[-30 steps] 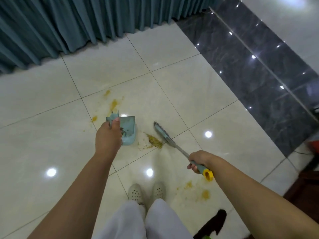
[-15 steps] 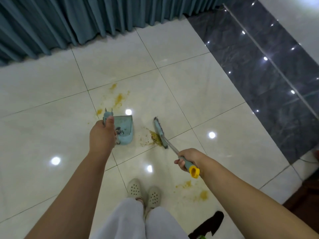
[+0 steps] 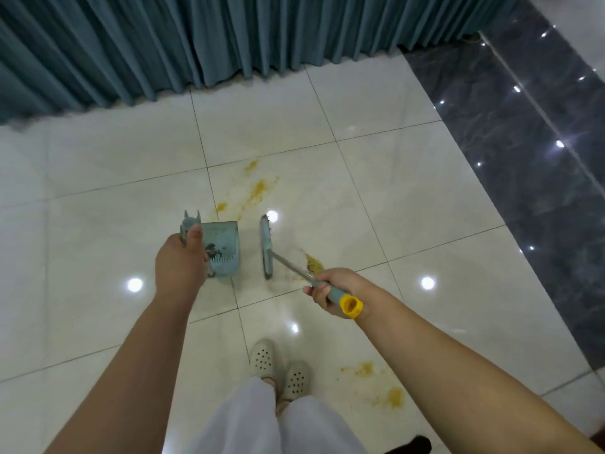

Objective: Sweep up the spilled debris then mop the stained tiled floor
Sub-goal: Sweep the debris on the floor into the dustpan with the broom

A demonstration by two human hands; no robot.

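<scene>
My left hand (image 3: pixel 180 260) grips the handle of a pale blue dustpan (image 3: pixel 224 249) standing on the white tiled floor (image 3: pixel 98 224). My right hand (image 3: pixel 330 290) holds the grey, yellow-capped handle of a broom (image 3: pixel 296 268). Its blue head (image 3: pixel 266 249) lies just right of the pan's mouth. A small heap of yellow debris (image 3: pixel 314 263) sits behind the broom head, next to my right hand. Yellow stains (image 3: pixel 257 188) mark the tile beyond the pan. More stains (image 3: pixel 379 381) lie by my right foot.
A teal curtain (image 3: pixel 196 40) hangs along the far edge of the floor. A dark marble strip (image 3: pixel 523 152) runs down the right side. My feet in white perforated shoes (image 3: pixel 278 365) stand just behind the tools. A dark object (image 3: pixel 415 445) sits at the bottom edge.
The broom head has swung left past the debris heap and now lies close beside the dustpan. The heap stays behind it. My view has tilted up toward the curtain.
</scene>
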